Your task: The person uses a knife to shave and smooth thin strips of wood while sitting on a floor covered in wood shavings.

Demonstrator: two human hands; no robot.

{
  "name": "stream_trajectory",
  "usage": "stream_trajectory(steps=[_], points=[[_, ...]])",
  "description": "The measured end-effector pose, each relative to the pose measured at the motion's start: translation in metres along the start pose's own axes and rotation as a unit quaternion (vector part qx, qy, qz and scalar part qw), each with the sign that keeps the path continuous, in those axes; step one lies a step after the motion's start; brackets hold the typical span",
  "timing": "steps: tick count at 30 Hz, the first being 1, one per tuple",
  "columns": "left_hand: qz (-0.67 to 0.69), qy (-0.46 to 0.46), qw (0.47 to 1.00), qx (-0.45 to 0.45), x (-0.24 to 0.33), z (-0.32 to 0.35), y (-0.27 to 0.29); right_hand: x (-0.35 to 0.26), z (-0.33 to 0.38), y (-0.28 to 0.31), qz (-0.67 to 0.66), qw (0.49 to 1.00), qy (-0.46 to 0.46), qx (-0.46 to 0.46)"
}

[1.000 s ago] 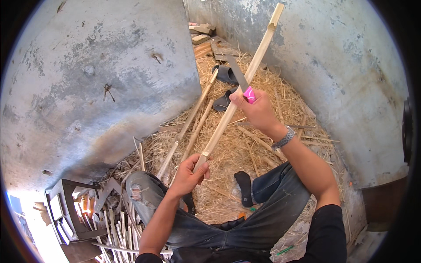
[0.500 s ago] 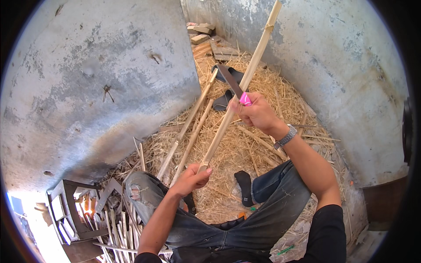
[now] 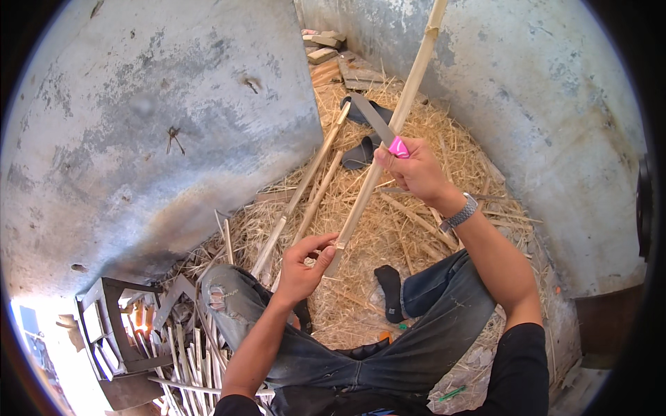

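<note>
A long, pale bamboo strip point(image 3: 362, 194) slants up from between my knees towards the far wall, with a node near its upper end. My left hand point(image 3: 303, 270) pinches it low down, thumb and forefinger meeting at its edge. Higher up, my right hand point(image 3: 424, 175) is closed round the pink handle of a knife point(image 3: 372, 116), its thumb side against the strip. The dark blade points up and left and lies across the strip. The strip's lowest end drops below my left fingers.
Straw-like shavings point(image 3: 374, 284) cover the floor, with other bamboo strips point(image 3: 305, 182) lying on them. Dark sandals point(image 3: 359, 154) sit beyond. At lower left, a dark frame point(image 3: 118, 333) stands beside a pile of split sticks point(image 3: 191, 360). A metal sheet point(image 3: 166, 139) rises on the left.
My left hand has moved up and right, its fingers more extended along the strip. My right hand, with the knife, has shifted slightly right. The strip has moved a little right too.
</note>
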State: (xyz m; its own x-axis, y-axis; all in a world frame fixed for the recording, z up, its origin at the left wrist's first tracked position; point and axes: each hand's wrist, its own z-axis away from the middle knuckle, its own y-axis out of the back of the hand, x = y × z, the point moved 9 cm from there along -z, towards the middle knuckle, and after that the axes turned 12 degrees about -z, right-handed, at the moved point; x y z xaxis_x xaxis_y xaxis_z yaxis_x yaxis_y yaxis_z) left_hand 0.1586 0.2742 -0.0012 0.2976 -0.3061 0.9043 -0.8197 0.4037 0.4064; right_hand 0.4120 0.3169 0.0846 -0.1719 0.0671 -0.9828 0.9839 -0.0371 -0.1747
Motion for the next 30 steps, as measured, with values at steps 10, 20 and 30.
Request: stream_trajectory(steps=[10, 20, 30], points=[[-0.123, -0.080, 0.987, 0.063, 0.018, 0.001, 0.009, 0.003, 0.004, -0.011, 0.061, 0.998, -0.008, -0.012], [0.119, 0.100, 0.954, 0.257, -0.047, 0.005, 0.043, 0.012, 0.002, -0.004, -0.012, 0.999, -0.013, 0.036], [0.229, 0.149, 0.959, 0.076, -0.060, -0.005, 0.034, 0.008, 0.003, 0.008, -0.118, 0.990, -0.044, 0.066]])
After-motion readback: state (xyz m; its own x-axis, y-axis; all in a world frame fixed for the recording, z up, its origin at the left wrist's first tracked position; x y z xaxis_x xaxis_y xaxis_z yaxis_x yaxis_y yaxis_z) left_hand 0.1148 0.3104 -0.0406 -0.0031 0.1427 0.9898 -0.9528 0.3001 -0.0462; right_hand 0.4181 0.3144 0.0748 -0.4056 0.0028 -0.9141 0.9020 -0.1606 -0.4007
